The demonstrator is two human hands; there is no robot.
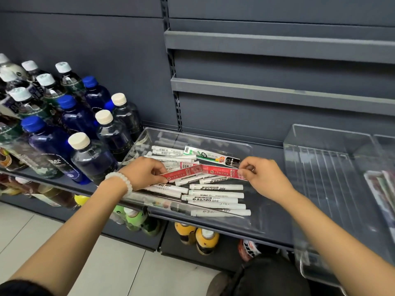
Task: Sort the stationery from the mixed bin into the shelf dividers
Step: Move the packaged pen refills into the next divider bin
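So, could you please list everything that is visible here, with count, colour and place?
clear bin: one, transparent, on the shelf in the middle.
white markers: many, exact count unclear, white, loose in the clear bin.
red packets: two, red, over the markers, one pinched by each hand.
green packet: one, white and green, at the back of the bin.
divider tray: one, transparent with ridges, on the shelf right of the bin.
bottles: many, dark blue and clear, blue or white caps, on the shelf at left.
lower bottles: several, yellow and green, on the shelf below.
bracelet: one, white beads, left wrist.
left hand: pinches one red packet.
right hand: pinches the other red packet.
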